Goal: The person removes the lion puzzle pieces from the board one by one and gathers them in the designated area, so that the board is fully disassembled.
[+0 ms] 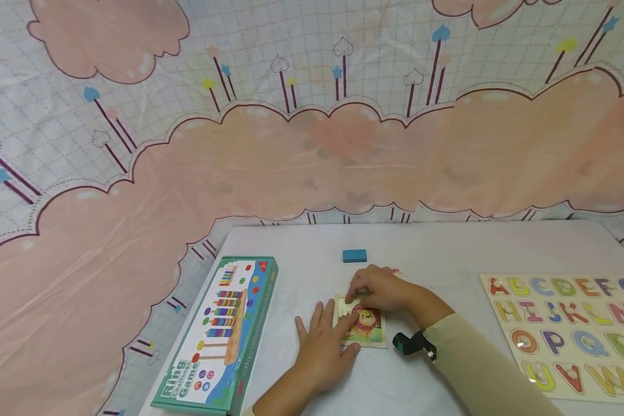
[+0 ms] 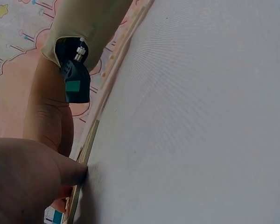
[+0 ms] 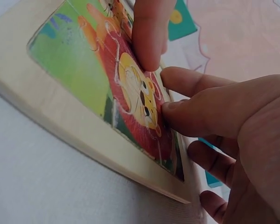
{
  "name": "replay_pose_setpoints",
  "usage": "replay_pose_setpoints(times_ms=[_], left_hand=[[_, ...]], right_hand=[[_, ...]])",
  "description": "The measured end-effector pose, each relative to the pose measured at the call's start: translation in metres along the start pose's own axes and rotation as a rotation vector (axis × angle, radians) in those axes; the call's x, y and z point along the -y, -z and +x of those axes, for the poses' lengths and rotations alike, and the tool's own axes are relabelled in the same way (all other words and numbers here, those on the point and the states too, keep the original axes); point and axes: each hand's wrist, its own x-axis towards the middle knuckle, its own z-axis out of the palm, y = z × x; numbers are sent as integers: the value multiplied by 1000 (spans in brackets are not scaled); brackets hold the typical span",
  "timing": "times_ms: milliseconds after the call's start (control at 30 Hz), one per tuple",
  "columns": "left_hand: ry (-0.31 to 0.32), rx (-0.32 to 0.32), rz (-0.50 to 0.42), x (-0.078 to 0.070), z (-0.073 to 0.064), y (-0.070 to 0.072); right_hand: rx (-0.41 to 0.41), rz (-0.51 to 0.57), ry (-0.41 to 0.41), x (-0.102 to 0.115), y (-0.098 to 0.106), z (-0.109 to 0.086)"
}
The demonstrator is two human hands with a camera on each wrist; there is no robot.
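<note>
A small wooden lion puzzle board (image 1: 369,332) (image 3: 74,74) lies flat on the white table (image 1: 473,248). My left hand (image 1: 319,346) (image 2: 23,182) rests flat on the table beside the board's left edge. Its fingers are spread and the thumb touches the board edge (image 2: 86,149). My right hand (image 1: 382,289) (image 3: 224,130) arches over the top of the board. Its thumb (image 3: 149,32) and a fingertip (image 3: 177,114) press on the lion's face piece. The board's upper part is hidden under this hand. A wrist camera (image 1: 411,344) (image 2: 77,84) sits on the right forearm.
A teal "Ring Challenge Game" box (image 1: 221,335) lies left of the hands. A blue block (image 1: 355,255) sits behind the puzzle. An alphabet puzzle board (image 1: 577,335) fills the table's right side. A pink cloud-patterned cloth (image 1: 312,156) hangs behind the table.
</note>
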Motion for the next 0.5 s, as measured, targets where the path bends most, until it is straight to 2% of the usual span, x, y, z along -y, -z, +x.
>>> replay_pose_setpoints(times_ms=[333,500], left_hand=[[8,9,-12,0,-1,0],[11,14,1,0,1,1]], right_hand=[[10,-8,22,0,0,1],[40,1,5,0,2,0]])
